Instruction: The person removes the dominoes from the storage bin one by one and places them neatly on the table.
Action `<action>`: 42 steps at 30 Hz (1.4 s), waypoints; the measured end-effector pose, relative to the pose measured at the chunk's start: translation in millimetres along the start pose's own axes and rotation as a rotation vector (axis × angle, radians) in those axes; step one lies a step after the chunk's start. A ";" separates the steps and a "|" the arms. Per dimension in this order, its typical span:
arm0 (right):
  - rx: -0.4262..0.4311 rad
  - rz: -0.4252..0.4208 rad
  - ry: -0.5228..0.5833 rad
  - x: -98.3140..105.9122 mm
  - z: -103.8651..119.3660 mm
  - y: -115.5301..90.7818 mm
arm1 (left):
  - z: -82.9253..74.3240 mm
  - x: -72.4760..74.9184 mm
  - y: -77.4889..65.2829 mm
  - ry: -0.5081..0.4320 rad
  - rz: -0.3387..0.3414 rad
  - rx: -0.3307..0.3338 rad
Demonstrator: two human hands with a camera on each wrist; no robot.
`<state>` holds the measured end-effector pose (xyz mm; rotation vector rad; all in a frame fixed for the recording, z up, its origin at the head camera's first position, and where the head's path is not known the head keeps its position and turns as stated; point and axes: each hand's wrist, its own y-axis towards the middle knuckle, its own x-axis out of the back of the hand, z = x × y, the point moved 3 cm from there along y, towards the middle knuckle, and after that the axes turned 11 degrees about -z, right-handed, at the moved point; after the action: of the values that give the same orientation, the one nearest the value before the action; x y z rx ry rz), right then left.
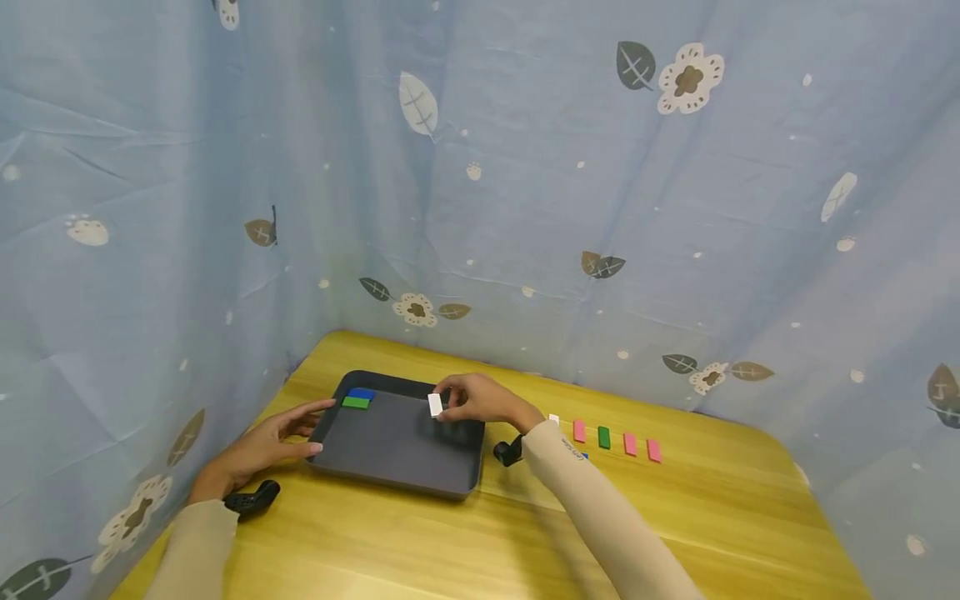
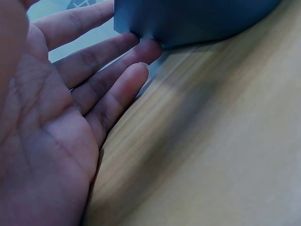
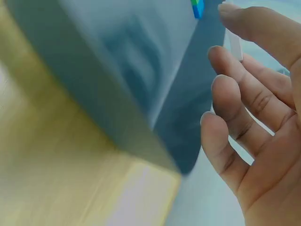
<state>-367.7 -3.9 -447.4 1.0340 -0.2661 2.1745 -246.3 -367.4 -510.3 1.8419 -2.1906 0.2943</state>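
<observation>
Above the right part of a dark grey tray [image 1: 397, 442], my right hand [image 1: 480, 398] pinches a white domino-like block [image 1: 435, 406] between thumb and fingers. In the right wrist view the white block [image 3: 235, 44] shows partly behind the fingers. My left hand [image 1: 258, 450] is at the tray's left side, thumb and fingers spread along it. In the left wrist view its fingertips [image 2: 150, 49] touch the tray's outer wall [image 2: 188, 21]. Inside the tray's far left corner lie a blue block [image 1: 362, 393] and a green block [image 1: 356, 403], side by side.
Right of the tray on the wooden table [image 1: 720, 500] lie pink blocks [image 1: 630, 444], a dark green block [image 1: 603, 437], a white block [image 1: 553, 420] and a blue one [image 1: 584, 456] partly hidden by the right sleeve. A patterned blue curtain [image 1: 525, 208] hangs behind the table.
</observation>
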 end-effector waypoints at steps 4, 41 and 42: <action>-0.036 -0.031 0.017 15.0 -9.8 -16.5 | -1.0 1.1 0.2 -0.007 0.003 0.002; -0.132 -0.297 -0.013 82.9 -90.0 -195.2 | 0.2 -4.9 -0.2 0.012 -0.004 0.008; -0.137 -0.301 -0.008 83.4 -91.5 -199.2 | 0.1 -5.2 -0.1 0.014 -0.004 0.008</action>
<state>-324.5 225.7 -467.3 0.9406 -0.2421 1.8558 -245.4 -362.6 -512.1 1.8430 -2.1798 0.3145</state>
